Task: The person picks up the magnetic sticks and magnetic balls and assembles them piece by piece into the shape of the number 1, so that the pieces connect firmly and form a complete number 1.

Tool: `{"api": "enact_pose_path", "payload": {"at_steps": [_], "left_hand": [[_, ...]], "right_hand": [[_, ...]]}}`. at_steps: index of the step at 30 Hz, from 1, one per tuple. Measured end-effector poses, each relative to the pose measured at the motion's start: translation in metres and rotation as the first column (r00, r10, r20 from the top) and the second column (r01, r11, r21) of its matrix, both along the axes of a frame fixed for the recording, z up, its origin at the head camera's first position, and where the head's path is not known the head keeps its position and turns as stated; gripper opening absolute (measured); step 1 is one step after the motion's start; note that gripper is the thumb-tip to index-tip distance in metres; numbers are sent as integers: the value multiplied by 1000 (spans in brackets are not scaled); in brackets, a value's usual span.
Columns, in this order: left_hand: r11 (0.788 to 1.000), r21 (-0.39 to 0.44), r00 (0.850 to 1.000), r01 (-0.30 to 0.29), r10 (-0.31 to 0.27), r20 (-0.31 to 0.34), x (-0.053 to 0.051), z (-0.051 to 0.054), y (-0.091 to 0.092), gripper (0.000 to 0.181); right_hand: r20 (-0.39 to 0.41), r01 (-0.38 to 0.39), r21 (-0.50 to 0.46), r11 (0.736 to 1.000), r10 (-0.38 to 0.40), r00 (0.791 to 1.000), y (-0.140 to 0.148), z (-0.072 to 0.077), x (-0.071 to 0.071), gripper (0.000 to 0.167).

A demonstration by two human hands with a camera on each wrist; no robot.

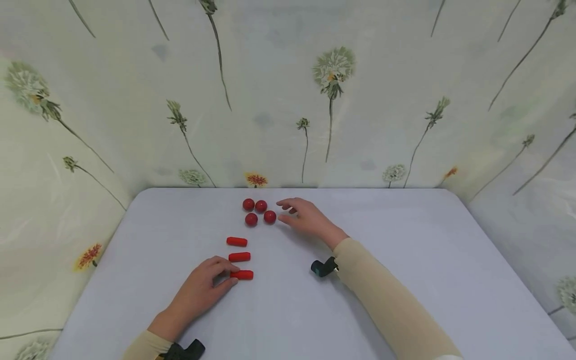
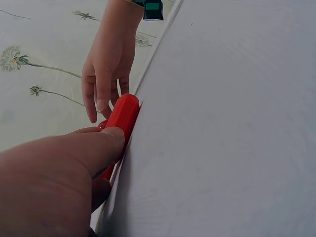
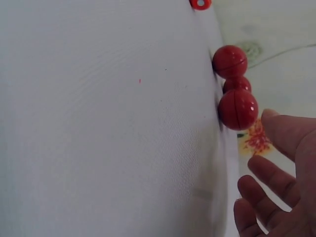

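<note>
Three short red cylinders lie in a column on the white table in the head view: a far one (image 1: 237, 241), a middle one (image 1: 240, 256) and the nearest one (image 1: 244, 275). My left hand (image 1: 204, 287) pinches the left end of the nearest red cylinder (image 2: 123, 116) between thumb and fingers. Beyond them sit several glossy red balls (image 1: 251, 219) in a loose cluster. Just right of the rightmost ball (image 1: 270, 217), my right hand (image 1: 306, 217) hovers with loosely bent, spread fingers. In the right wrist view its thumb is close to a ball (image 3: 238, 109), holding nothing.
The white tabletop (image 1: 405, 240) meets a flower-printed cloth backdrop (image 1: 270, 90) at its far edge and sides. Dark devices are strapped at the left wrist (image 1: 184, 350) and right wrist (image 1: 324, 267).
</note>
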State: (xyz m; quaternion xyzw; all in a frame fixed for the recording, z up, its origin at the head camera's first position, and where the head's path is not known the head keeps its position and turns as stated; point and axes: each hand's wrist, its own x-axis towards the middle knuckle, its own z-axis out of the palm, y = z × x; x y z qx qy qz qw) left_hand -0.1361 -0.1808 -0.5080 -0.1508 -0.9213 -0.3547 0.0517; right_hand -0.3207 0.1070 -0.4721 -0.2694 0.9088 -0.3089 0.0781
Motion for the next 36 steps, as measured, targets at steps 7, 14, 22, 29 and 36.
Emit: {"api": "enact_pose_path", "payload": {"at_steps": [7, 14, 22, 29, 36], "left_hand": [[1000, 5, 1000, 8, -8, -7, 0, -1, 0, 27], [1000, -6, 1000, 15, -15, -14, -1, -2, 0, 26], [1000, -12, 1000, 5, -5, -14, 0, -1, 0, 27], [1000, -10, 1000, 1, -1, -7, 0, 2, 0, 26], [1000, -14, 1000, -3, 3, -1, 1, 3, 0, 26]], "right_hand": [[40, 11, 15, 1000, -12, 999, -10, -4, -2, 45], [32, 18, 40, 999, -19, 999, -17, -8, -5, 46], [51, 49, 52, 997, -52, 997, -23, -3, -1, 49], [51, 37, 43, 998, -39, 998, -24, -3, -2, 39], [40, 7, 29, 1000, -8, 999, -24, -5, 0, 31]]}}
